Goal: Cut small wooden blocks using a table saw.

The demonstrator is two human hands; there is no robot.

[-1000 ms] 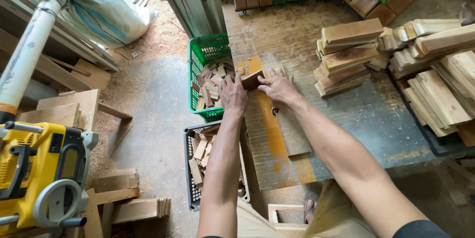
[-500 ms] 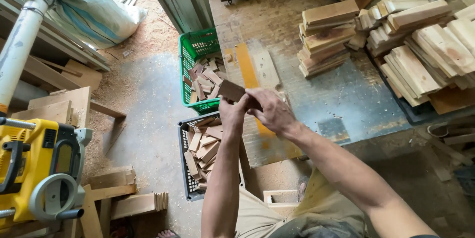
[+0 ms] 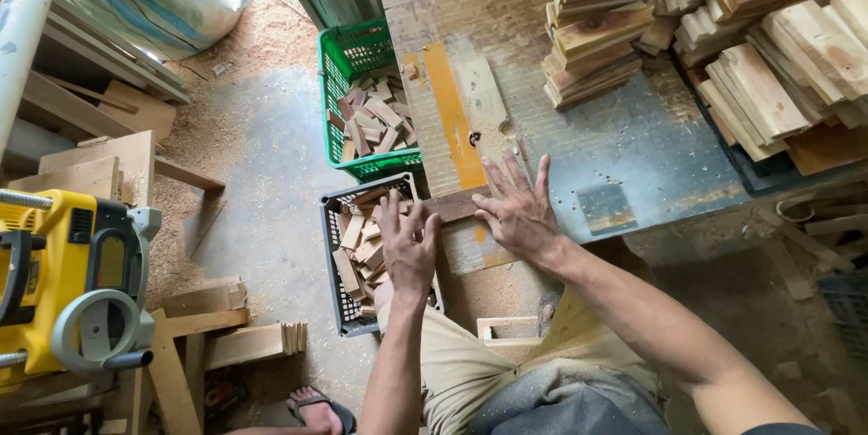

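Note:
My left hand (image 3: 409,252) hovers with fingers spread over a black crate (image 3: 336,292) of small wood offcuts on the floor. My right hand (image 3: 517,216) lies flat with fingers apart at the near edge of the worktable (image 3: 633,146). Between the two hands a dark brown wood piece (image 3: 455,205) rests at the table's edge. My left fingertips and right thumb touch its ends, and neither hand is closed around it.
A green crate (image 3: 348,55) of offcuts stands beyond the black one. Stacks of cut boards (image 3: 601,28) fill the table's far right. A yellow machine (image 3: 63,281) and loose planks (image 3: 226,322) sit to the left on the sawdusty floor.
Both hands carried the wood piece from the middle of the table back to its near edge. Their grip has opened and the fingers are now spread.

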